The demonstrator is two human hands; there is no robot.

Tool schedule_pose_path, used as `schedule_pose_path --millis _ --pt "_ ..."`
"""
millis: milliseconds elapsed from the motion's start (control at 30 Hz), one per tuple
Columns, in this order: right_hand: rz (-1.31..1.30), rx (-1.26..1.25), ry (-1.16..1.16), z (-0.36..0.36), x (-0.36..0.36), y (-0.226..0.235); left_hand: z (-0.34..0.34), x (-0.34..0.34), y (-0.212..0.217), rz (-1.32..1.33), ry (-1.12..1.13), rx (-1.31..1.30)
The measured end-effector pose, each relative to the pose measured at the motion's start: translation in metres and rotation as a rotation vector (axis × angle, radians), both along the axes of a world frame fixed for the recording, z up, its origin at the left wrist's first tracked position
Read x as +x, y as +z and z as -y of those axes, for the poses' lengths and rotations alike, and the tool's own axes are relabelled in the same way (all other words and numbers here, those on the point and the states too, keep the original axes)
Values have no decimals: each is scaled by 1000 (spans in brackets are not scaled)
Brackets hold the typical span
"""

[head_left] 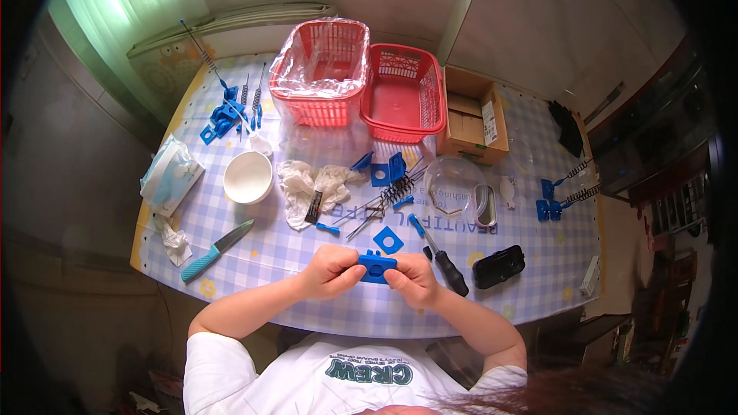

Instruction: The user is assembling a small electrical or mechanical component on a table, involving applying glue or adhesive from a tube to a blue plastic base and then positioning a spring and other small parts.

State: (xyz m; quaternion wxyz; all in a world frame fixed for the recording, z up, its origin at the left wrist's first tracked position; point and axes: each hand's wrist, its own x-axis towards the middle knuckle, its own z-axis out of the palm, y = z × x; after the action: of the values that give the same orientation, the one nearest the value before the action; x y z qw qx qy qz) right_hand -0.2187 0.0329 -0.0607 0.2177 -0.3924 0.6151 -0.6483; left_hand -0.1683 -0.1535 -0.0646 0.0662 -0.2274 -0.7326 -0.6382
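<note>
Between my two hands is a blue plastic part with a round recess in its middle, held over the table's near edge. My left hand pinches its left end, and my right hand grips the right end, thumb on top. Just beyond lies a flat blue square plate with a round hole. A screwdriver with a black handle rests to the right of my right hand. Farther off are black coil springs on metal rods, with more blue plastic pieces around them.
Red baskets and a cardboard box stand at the back. A white bowl, tissue pack and turquoise-handled knife are on the left. Crumpled tissue, a clear round container and black case occupy the middle and right.
</note>
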Motion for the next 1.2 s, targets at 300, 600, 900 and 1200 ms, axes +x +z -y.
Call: schedule_pose_path --millis 300,600,900,1200 --pt "0 0 11 0 1 -1 0 1 -1 10 -6 -4" --pt "-16 4 -19 1 1 -2 0 1 -1 11 8 -22" --pt "-13 29 -43 0 0 -2 1 2 -6 164 -38 66" --pt "-61 0 -119 2 -1 -10 2 0 3 178 -124 28"
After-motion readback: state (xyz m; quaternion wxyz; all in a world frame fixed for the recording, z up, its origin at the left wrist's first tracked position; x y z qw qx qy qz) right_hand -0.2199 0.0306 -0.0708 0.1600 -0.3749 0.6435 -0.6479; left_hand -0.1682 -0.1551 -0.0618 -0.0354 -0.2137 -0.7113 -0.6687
